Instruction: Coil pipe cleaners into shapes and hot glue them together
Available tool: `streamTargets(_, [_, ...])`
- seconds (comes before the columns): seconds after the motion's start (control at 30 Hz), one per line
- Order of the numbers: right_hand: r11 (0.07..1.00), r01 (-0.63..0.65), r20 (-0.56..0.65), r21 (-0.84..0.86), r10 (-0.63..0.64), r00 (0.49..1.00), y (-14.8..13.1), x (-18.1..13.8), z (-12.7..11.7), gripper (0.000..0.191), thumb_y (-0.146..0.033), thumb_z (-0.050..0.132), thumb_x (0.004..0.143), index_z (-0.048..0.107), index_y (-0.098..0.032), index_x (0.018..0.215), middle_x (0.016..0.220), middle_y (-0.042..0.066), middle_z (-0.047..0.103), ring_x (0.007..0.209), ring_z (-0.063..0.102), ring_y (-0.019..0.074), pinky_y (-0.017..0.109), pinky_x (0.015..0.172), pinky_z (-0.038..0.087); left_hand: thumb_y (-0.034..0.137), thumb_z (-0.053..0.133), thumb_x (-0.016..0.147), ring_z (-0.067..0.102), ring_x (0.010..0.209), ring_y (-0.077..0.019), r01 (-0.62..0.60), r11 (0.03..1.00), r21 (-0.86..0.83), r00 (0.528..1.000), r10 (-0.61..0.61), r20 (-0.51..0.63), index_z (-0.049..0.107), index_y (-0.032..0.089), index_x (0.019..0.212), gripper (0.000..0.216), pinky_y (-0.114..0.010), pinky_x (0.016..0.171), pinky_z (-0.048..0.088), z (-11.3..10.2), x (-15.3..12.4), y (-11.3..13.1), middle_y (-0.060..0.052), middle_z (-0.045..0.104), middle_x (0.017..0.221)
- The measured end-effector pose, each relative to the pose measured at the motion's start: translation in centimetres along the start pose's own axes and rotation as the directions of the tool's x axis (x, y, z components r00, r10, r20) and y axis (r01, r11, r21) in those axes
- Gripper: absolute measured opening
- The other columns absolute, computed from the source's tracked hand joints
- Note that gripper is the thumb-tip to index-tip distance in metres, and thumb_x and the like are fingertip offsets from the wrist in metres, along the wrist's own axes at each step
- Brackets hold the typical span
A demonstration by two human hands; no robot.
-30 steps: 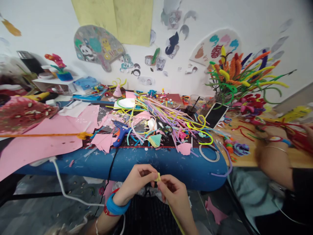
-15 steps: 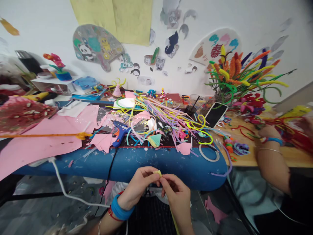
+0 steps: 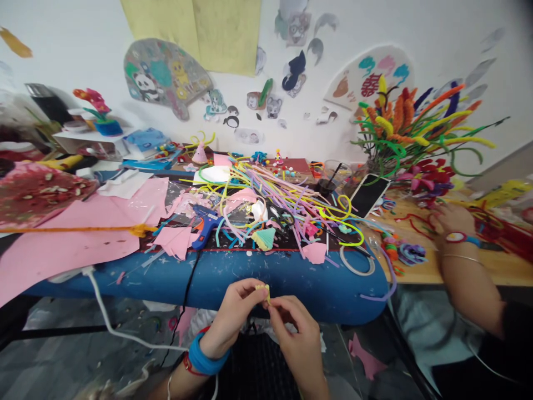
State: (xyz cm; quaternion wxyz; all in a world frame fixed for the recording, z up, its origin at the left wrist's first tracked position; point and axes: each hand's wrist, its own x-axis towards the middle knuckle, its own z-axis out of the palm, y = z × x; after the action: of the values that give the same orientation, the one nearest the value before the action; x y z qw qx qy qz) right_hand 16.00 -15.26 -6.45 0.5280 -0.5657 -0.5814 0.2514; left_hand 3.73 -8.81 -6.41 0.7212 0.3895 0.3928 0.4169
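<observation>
Above my lap, at the table's front edge, my left hand (image 3: pixel 234 311) pinches a small pale yellow pipe cleaner (image 3: pixel 265 288) folded into a tight zigzag. My right hand (image 3: pixel 298 336) is closed at the folded piece's right end, thumb and forefinger together on the strand. Much of that strand is hidden by the fingers. On the tabletop beyond lies a small green and yellow wedge (image 3: pixel 264 239) of similar ridged strips. A blue glue gun (image 3: pixel 205 229) rests to its left, its black cord running over the edge.
Many loose pipe cleaners (image 3: pixel 275 191) are heaped across the blue-covered table (image 3: pixel 250 272). Pink sheets (image 3: pixel 83 239) cover the left side. A phone (image 3: pixel 370 195) leans by colourful pipe-cleaner flowers (image 3: pixel 408 128). Another person's hand (image 3: pixel 453 219) works at the wooden table on the right.
Both my hands have shifted slightly left, and the folded yellow piece has tilted more upright in my left fingers. The other person's hand has moved slightly up.
</observation>
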Motion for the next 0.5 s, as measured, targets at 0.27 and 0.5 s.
streamTargets(0.27, [0.97, 0.183, 0.101, -0.162, -0.169, 0.98, 1.1, 0.0, -0.7, 0.017, -0.008, 0.051, 0.091, 0.063, -0.021, 0.091, 0.087, 0.003, 0.066, 0.081, 0.062, 0.0153, 0.026, 0.072, 0.05, 0.026, 0.074, 0.071, 0.056, 0.054, -0.0107, 0.061, 0.988, 0.142, 0.981, -0.085, 0.174, 0.067, 0.013, 0.062, 0.018, -0.022, 0.059, 0.043, -1.1, 0.3, 1.5, 0.001, 0.064, 0.055])
streamTargets(0.5, [0.935, 0.298, 0.117, -0.193, -0.279, 0.953, 0.7, 0.3, -1.4, 0.014, -0.008, 0.059, 0.089, 0.064, -0.021, 0.089, 0.082, 0.002, 0.069, 0.074, 0.062, 0.0154, 0.027, 0.066, 0.05, 0.025, 0.073, 0.069, 0.055, 0.05, -0.0098, 0.102, 0.961, 0.257, 0.956, -0.166, 0.24, 0.068, 0.012, 0.063, 0.015, -0.021, 0.054, 0.041, -1.7, 0.4, 1.7, 0.001, 0.064, 0.052])
